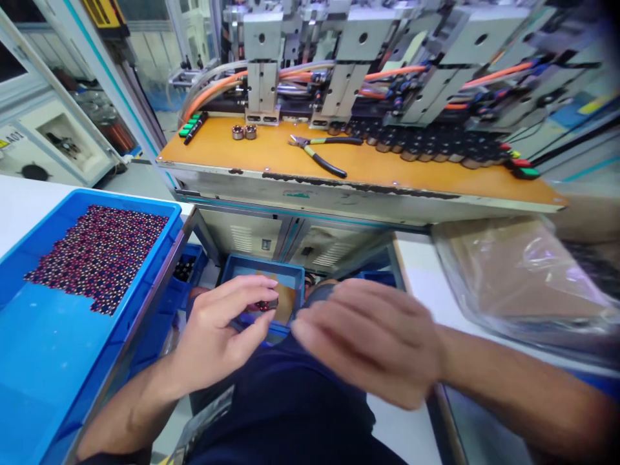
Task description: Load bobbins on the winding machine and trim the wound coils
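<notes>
Your left hand pinches 1 small dark red-flecked part, fingers clamped on it at the tips, likely to leave its surface exposed. It's in front of your torso, with the lower shallow blue plastic tray behind it in view. Your right hand is close by, curled (motion blur, can't tell if those fingers grip anything). Red-dotted dark parts are packed tight in the large blue plastic tray at your left, probably to save space. Yellow-and-black-handled pliers lie on the orange-topped table, handles rightward, presumably for quick reach.
</notes>
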`<action>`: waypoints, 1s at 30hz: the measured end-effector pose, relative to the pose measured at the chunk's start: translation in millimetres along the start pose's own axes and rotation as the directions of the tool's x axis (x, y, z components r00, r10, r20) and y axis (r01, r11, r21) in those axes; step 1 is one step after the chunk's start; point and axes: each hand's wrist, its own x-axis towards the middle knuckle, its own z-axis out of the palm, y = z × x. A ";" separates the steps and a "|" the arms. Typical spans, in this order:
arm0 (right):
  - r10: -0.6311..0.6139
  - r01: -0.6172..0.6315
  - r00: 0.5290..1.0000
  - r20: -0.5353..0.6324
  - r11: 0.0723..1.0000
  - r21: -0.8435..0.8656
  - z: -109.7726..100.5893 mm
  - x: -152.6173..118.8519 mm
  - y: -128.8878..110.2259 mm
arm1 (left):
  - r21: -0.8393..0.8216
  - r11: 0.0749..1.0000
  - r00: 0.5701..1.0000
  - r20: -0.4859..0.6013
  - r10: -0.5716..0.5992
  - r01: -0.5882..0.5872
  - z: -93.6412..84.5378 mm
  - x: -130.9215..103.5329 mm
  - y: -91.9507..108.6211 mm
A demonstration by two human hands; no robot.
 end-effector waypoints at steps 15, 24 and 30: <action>0.291 -0.782 0.588 0.755 0.441 0.440 -3.2 39.5 4.8 | -0.211 0.976 0.998 -0.050 0.035 -0.045 -1.2 -13.6 -7.1; 0.598 -0.490 0.776 0.202 0.773 -0.404 40.0 82.5 184.5 | -0.265 0.964 0.967 -0.243 -0.069 0.002 2.5 -9.1 -6.7; 0.738 -0.462 0.551 0.390 0.658 -0.595 58.6 79.0 204.5 | -0.229 0.973 0.948 -0.301 -0.098 0.027 -7.5 -19.7 -7.4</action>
